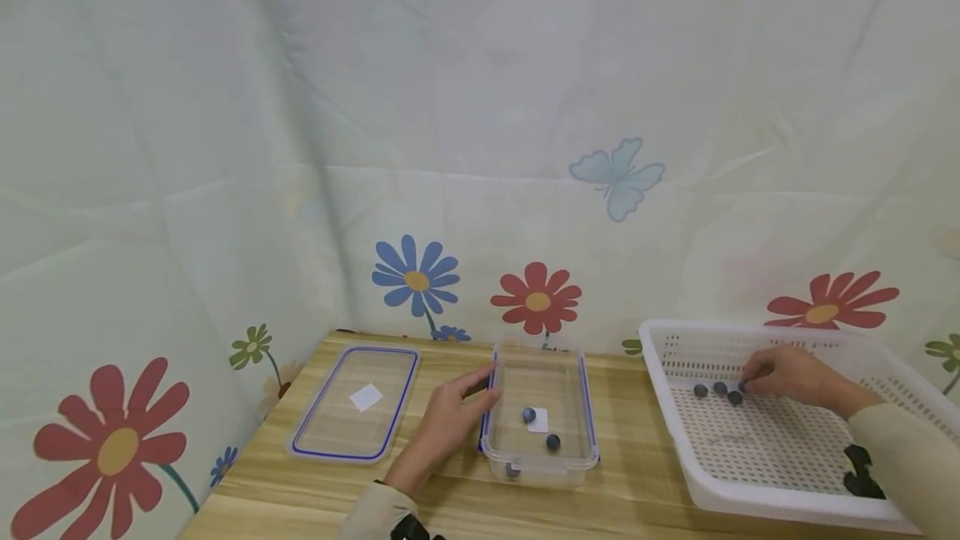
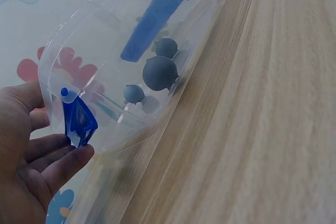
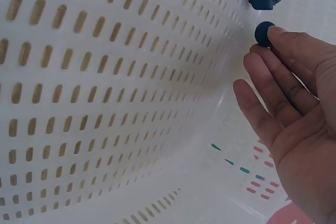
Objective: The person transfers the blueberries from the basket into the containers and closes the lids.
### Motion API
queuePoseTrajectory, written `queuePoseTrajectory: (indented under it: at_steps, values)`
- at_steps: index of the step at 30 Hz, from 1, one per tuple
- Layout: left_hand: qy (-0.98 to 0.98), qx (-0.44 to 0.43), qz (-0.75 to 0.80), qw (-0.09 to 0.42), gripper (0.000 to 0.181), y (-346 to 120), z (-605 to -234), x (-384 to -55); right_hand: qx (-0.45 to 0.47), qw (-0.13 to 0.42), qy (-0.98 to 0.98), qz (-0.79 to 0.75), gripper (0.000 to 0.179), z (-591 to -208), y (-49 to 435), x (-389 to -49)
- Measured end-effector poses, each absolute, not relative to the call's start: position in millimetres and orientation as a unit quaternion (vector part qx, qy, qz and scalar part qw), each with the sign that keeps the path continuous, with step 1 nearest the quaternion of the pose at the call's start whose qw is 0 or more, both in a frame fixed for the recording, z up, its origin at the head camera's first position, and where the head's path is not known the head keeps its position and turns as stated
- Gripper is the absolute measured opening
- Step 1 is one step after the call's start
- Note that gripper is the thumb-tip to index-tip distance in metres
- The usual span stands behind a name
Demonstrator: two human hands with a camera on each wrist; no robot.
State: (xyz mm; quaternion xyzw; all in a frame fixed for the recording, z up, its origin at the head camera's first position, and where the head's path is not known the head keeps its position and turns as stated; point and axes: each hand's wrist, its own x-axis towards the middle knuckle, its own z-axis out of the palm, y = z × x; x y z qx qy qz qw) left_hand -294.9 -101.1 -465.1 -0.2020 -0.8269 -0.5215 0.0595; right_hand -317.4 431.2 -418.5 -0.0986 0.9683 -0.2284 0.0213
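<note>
My left hand (image 1: 448, 419) rests its fingertips against the left side of a clear plastic container (image 1: 538, 467) with blue clips. Close up in the left wrist view, the fingers touch a blue clip (image 2: 80, 121) and the rim. Three blueberries (image 1: 552, 442) lie inside that container. Over in the white perforated basket (image 1: 675, 432), my right hand (image 1: 798, 377) pinches a blueberry (image 3: 264, 34) between thumb and fingertips. Other blueberries (image 1: 701, 391) lie on the basket floor just left of the right hand.
A clear lid (image 1: 322, 432) with a blue seal lies left of the container, with a white square (image 1: 367, 397) showing in it. All stand on a wood-grain table (image 1: 622, 482). A flower-printed curtain (image 1: 465, 107) hangs behind.
</note>
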Motion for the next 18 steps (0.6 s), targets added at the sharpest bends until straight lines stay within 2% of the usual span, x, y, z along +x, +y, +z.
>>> queuePoseTrajectory:
  at_steps: [7,13,18]
  values:
    - [-0.826,-0.197,-0.526,0.054,0.048,-100.1,-465.9,-295.7,-0.11,-0.006,0.969,-0.22,0.01,-406.7,430.3,-317.9]
    - [-0.823,-0.19,-0.533,0.051,0.048,-99.8,-465.8,-296.0,-0.114,-0.054,0.965,-0.229,0.02,-385.7,422.1,-315.0]
    - [-0.824,-0.19,-0.531,0.054,0.047,-100.5,-466.2,-295.7,-0.112,-0.07,0.96,-0.248,0.025,-367.6,410.8,-309.3]
